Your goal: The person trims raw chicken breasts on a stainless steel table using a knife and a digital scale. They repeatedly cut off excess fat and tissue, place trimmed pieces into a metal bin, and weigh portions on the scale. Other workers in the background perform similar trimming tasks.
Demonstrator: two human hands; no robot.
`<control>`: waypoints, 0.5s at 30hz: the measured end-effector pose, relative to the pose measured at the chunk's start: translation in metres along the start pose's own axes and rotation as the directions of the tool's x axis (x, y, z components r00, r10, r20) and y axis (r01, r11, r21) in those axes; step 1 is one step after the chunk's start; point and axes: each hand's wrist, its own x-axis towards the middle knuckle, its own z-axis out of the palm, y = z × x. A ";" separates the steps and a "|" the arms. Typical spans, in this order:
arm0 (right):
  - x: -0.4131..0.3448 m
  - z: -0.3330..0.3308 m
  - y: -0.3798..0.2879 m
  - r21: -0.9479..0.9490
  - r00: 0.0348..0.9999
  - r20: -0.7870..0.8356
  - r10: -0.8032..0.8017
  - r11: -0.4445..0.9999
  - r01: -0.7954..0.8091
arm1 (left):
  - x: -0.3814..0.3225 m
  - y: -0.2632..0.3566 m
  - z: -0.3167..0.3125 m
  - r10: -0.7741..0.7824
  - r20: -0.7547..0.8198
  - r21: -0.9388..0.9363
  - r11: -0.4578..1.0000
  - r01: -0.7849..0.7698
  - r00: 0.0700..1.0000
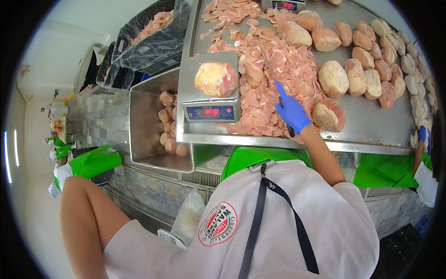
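Observation:
My right hand, in a blue glove, holds a long knife by its black handle, index finger laid along it. The blade points away from me over a heap of thin pink meat slices on the steel table. Left of the heap, a large piece of meat rests on a digital scale with a lit red display. Another meat piece lies among the slices beside the scale. Just right of my wrist sits a pale pink piece. My left arm is bent up at the left; its hand is out of view.
Rows of meat pieces cover the table's right part. A steel tub holding meat stands at the left, below plastic-lined crates. A second scale is at the far edge. A co-worker's gloved hand is at far right; other people are far left.

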 end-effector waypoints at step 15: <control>0.099 0.078 -0.193 0.590 0.955 -0.174 -0.242 0.751 0.297 | -0.279 -0.103 0.252 -0.858 -0.010 -0.997 -0.032 0.072 -0.514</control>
